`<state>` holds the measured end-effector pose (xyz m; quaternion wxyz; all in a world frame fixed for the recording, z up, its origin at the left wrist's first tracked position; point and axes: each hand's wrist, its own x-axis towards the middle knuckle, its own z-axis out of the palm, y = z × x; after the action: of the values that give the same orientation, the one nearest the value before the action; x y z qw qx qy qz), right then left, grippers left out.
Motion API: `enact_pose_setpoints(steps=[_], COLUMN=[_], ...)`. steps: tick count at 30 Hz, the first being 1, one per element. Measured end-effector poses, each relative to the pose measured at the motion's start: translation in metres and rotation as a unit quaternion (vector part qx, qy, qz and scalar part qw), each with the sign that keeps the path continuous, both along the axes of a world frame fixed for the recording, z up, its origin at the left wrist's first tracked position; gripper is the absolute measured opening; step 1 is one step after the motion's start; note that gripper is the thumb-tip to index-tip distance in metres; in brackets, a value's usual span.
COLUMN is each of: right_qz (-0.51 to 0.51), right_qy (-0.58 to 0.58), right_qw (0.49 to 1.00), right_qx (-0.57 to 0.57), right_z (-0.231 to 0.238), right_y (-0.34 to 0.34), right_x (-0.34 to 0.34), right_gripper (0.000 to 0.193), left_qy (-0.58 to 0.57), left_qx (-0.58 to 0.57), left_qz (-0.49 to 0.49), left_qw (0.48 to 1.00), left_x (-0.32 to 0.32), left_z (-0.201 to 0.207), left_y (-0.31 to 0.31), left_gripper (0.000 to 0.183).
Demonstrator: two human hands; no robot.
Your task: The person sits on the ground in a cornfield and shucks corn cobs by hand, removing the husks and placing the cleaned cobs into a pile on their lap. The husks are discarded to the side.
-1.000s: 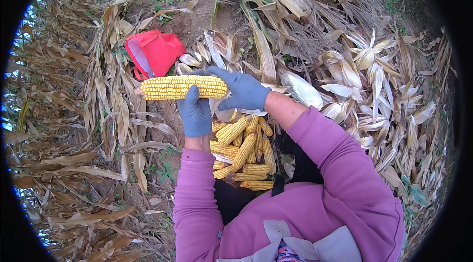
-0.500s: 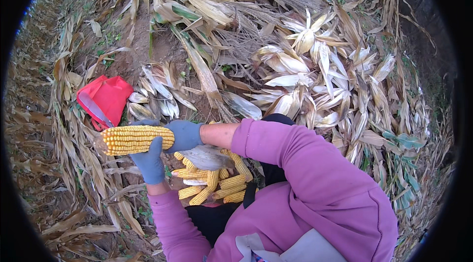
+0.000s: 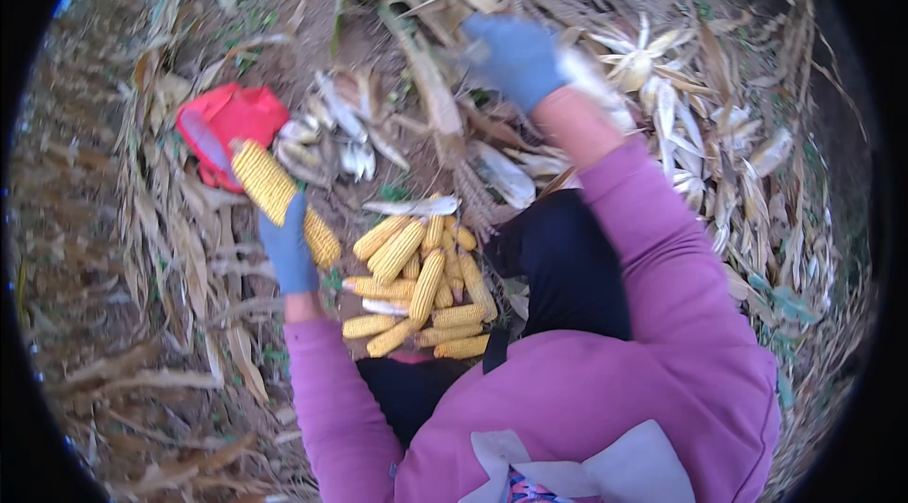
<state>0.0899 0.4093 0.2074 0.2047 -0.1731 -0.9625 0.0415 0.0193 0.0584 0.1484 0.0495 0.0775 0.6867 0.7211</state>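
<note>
My left hand [image 3: 287, 248], in a grey-blue glove, is closed around the lower part of a bare yellow corn cob [image 3: 267, 183], which tilts with its upper end toward the red cloth bag. Out ahead to the right, my right hand [image 3: 515, 59], gloved alike, is smeared by motion. A pale corn husk [image 3: 596, 87], blurred like the hand, trails beside its wrist and appears to be held; the fingers themselves are indistinct. Between my arms, in front of my dark-clad legs, lies a heap of husked corn cobs [image 3: 427, 287].
The red bag [image 3: 232, 120] lies on the soil at left, beside a small bunch of husks [image 3: 340, 130]. A large heap of pale husks [image 3: 681, 115] spreads at right. Dry stalks [image 3: 426, 78] lie ahead, and dry leaves cover the ground at left.
My right hand has left the cob and swung forward and right, the pale husk moving with it. In my left hand the cob has turned from level to slanting. More of the heap shows.
</note>
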Motion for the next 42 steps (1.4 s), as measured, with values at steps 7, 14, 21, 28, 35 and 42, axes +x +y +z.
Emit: enact_pose_setpoints(steps=[7, 14, 21, 28, 35, 42], right_qz=[-0.14, 0.264, 0.322, 0.339, 0.398, 0.415], right_qy=[0.229, 0.012, -0.258, -0.359, -0.361, -0.281], right_qw=[0.96, 0.957, 0.898, 0.842, 0.796, 0.811], right_qx=[0.079, -0.116, -0.154, -0.218, -0.279, -0.303], right_z=[0.112, -0.026, -0.062, -0.093, -0.089, -0.083], right_y=[0.049, -0.048, -0.086, -0.083, -0.084, -0.071], right_x=[0.087, 0.024, 0.013, 0.002, -0.008, -0.032], right_gripper=[0.046, 0.028, 0.031, 0.038, 0.039, 0.041], left_qy=[-0.008, -0.016, -0.057, -0.111, -0.149, -0.339], left_qx=[-0.365, -0.636, -0.611, -0.525, -0.467, -0.18], left_qz=[-0.29, -0.504, -0.471, -0.384, -0.137, 0.128], left_qw=[0.885, 0.584, 0.634, 0.751, 0.861, 0.915], left_x=[-0.012, 0.032, 0.032, -0.023, -0.087, -0.154], left_z=[-0.057, -0.123, -0.161, -0.187, -0.269, -0.354], left_y=[-0.01, 0.007, -0.004, 0.012, -0.003, -0.007], left_gripper=[0.055, 0.077, 0.072, 0.061, 0.057, 0.038])
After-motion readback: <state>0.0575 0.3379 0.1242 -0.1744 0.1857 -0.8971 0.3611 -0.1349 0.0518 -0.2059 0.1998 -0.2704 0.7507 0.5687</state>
